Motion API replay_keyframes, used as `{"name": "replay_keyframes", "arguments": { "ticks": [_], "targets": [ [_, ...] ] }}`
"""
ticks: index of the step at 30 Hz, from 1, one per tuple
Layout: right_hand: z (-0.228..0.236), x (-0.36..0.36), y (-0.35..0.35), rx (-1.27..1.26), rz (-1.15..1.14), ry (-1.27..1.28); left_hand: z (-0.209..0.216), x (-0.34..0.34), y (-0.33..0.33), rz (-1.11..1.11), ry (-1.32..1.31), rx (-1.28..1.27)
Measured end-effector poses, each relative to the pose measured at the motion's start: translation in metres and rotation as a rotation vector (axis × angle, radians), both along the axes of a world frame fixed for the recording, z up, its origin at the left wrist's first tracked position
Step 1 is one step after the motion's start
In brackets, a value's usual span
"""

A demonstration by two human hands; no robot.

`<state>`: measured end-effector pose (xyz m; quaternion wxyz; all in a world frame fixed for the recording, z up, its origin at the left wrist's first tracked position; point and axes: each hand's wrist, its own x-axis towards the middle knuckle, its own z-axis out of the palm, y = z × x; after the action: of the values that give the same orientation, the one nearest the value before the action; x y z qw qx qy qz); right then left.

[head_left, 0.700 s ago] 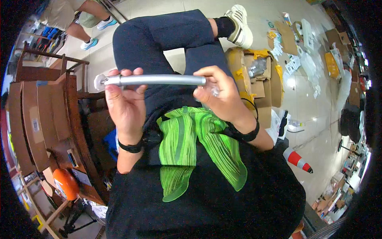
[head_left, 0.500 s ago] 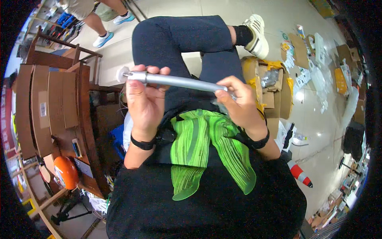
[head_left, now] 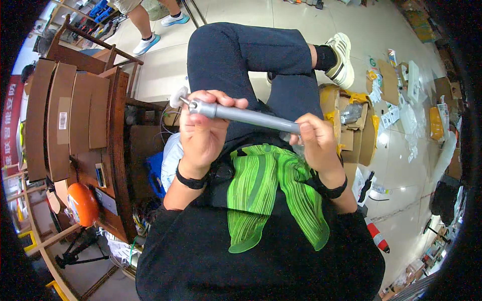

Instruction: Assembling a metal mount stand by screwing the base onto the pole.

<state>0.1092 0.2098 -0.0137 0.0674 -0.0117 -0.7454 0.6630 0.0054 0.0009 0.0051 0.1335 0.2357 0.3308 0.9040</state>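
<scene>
Between my hands I hold a silver-grey tube (head_left: 258, 117) in front of my lap, its left end slightly higher than its right. My left hand (head_left: 201, 140) is closed around the thicker left end, thumb below and fingers behind. A small white round piece (head_left: 178, 97) sticks out past that end on a thin metal pin. My right hand (head_left: 319, 143) pinches the tube's right end between thumb and fingers, hiding its tip. Below the tube, a green striped scarf (head_left: 253, 200) hangs over my black shirt.
To the left, several cardboard boxes (head_left: 60, 120) stand by a wooden table with an orange rounded object (head_left: 83, 204). At right, an opened carton (head_left: 354, 125) and packing scraps lie on the tiled floor (head_left: 401, 180). Another person's legs (head_left: 140, 22) show at the top left.
My view has shifted, so the scene sits further right. The tube tilts a little more, its right end lower. The white piece now angles upward from the tube, with more of its pin showing.
</scene>
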Motion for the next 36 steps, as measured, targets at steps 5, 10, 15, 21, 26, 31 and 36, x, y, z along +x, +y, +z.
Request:
{"name": "replay_keyframes", "arguments": {
  "ticks": [5,10,15,21,26,31,36],
  "targets": [
    [0.006,-0.002,-0.017,-0.147,-0.097,0.022,0.003,0.003,0.003,-0.017,0.111,-0.058],
    [-0.001,0.004,-0.006,-0.098,0.041,-0.025,0.004,0.003,0.002,0.014,0.115,-0.077],
    [0.013,0.001,-0.003,0.053,0.173,-0.082,0.007,0.005,-0.002,-0.010,0.203,-0.081],
    [0.015,-0.003,-0.012,0.115,0.292,-0.009,0.018,0.012,-0.002,0.097,0.328,-0.211],
    [0.016,-0.003,-0.013,0.183,0.364,-0.016,0.024,0.011,-0.001,0.147,0.541,-0.194],
    [0.015,-0.002,-0.009,0.219,0.345,0.001,0.031,0.012,-0.004,0.133,0.525,-0.230],
    [0.021,-0.001,-0.010,0.260,0.335,-0.010,0.032,0.020,-0.006,0.061,0.120,0.037]
  ]
}}
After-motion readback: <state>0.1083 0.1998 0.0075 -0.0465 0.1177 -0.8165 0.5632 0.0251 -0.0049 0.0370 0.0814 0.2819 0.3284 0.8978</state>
